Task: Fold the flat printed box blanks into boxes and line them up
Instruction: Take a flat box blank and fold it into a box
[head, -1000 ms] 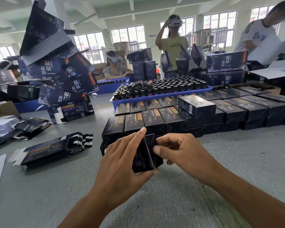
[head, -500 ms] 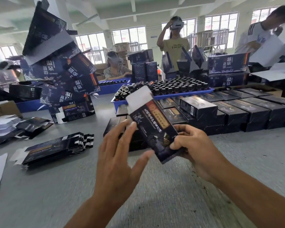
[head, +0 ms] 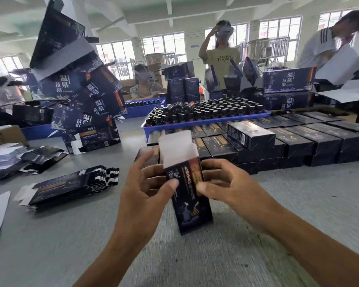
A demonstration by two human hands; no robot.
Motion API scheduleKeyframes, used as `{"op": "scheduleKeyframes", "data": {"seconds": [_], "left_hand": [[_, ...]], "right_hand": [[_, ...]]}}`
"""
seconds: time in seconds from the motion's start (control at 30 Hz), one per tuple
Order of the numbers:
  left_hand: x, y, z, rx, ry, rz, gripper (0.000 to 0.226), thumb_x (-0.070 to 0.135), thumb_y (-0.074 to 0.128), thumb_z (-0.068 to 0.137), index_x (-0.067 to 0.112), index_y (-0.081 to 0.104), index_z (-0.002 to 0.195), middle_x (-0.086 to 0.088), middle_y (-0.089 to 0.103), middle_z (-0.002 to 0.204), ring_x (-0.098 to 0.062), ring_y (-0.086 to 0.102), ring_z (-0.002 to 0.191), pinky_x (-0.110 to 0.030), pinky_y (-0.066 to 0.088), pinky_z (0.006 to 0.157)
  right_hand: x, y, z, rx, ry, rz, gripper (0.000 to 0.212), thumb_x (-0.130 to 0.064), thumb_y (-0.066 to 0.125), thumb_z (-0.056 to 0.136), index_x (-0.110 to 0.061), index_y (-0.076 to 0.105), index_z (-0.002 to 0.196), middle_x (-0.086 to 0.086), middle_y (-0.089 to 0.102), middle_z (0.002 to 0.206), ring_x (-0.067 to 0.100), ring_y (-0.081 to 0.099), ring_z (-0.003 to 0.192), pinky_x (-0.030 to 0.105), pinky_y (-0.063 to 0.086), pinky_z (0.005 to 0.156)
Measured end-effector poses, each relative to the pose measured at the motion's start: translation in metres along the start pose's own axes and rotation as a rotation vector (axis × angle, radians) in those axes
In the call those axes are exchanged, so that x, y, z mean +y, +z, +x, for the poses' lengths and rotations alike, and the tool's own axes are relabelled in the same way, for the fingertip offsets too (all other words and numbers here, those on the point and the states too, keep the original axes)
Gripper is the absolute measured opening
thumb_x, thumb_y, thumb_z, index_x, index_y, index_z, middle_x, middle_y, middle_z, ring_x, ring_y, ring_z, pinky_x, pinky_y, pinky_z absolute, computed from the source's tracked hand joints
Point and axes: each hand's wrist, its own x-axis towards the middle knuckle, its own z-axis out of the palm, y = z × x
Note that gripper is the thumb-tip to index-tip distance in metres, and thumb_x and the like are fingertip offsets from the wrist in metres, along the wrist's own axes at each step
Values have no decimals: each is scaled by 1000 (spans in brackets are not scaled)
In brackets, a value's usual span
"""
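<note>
Box (head: 190, 195) stood upright between left hand (head: 145, 193) and right hand (head: 222, 183), both pinching its sides, white flap (head: 176, 148) raised for tucking.

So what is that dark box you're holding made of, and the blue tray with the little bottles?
The box looks like thin printed cardboard: dark glossy outside, plain white inside its raised flap. The blue tray seems to be moulded plastic, judging by its even colour and smooth rim.

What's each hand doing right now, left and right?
Left hand: curled around the upright box, thumb on its front.
Right hand: grips the same box from the other side.
</note>
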Motion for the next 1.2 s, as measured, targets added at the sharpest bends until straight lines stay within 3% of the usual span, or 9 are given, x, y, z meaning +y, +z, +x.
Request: {"op": "scheduleKeyframes", "data": {"seconds": [0.13, 0.33, 0.43, 0.5, 0.6, 0.77, 0.9, 0.97, 1.2], "left_hand": [[3, 2, -2, -107, 2, 61, 52, 29, 75, 75, 50, 58, 120, 12, 70, 116, -17, 69, 107, -41, 60, 86], [3, -4, -2, -181, -41, 69, 48, 29, 73, 79, 38, 63, 125, 10, 70, 117, -14, 66, 113, -40, 59, 90], [6, -4, -3, -190, -28, 36, 37, 32, 68, 82, 34, 67, 119, 7, 72, 115, -15, 68, 110, -36, 59, 89], [10, -3, -3, -186, 1, 2, 29, 31, 64, 86, 33, 72, 113, 10, 70, 119, -11, 66, 112, -28, 58, 87], [14, -1, -4, -174, 26, -28, 25, 34, 64, 87, 33, 74, 110, 18, 65, 126, -3, 63, 116, -19, 54, 87], [12, -1, -4, -142, 28, -33, 24, 33, 68, 83, 32, 74, 106, 9, 68, 122, -15, 67, 112, -32, 58, 87], [11, 0, -4, -143, 45, -8, 25, 31, 67, 85, 31, 72, 110, 4, 69, 122, -18, 67, 112, -33, 58, 88], [11, 1, -5, -143, 51, -7, 25, 30, 67, 86, 31, 72, 111, 5, 69, 123, -18, 67, 114, -34, 58, 89], [12, 2, -6, -108, 12, -39, 27, 47, 74, 81, 40, 64, 105, 5, 73, 113, -19, 69, 110, -48, 57, 90]], "right_hand": [[-3, -3, -1, 64, -153, 35, 43, -23, 75, 88, -46, 59, 121, -21, 68, 120, 2, 66, 111, 17, 57, 81], [-8, -5, -3, 56, -221, -160, 48, -23, 71, 93, -57, 58, 124, -34, 61, 119, -8, 61, 110, 11, 53, 82], [-11, -7, -4, 36, -216, -139, 34, -35, 70, 90, -50, 64, 121, -26, 67, 118, -3, 63, 110, 21, 53, 88], [-13, -7, -5, 45, -235, -68, 30, -39, 64, 88, -40, 70, 118, -24, 67, 118, -2, 64, 110, 19, 55, 83], [-14, -3, -6, 90, -301, 14, 21, -18, 64, 93, -23, 75, 110, -30, 61, 127, -7, 60, 115, 10, 52, 83], [-14, -2, -5, 78, -327, 73, 22, -2, 63, 94, -19, 62, 108, -16, 72, 118, 4, 68, 109, 16, 56, 81], [-16, -3, -7, 116, -338, 74, 35, -31, 67, 88, -29, 62, 122, -15, 71, 120, 5, 67, 112, 13, 54, 84], [-17, -2, -7, 156, -363, 41, 31, -36, 64, 89, -28, 68, 118, -13, 73, 116, 5, 68, 110, 12, 53, 84], [-14, -1, -7, 179, -333, 69, 24, -6, 68, 90, -23, 75, 105, -9, 74, 114, 9, 70, 107, 15, 54, 84]]}}
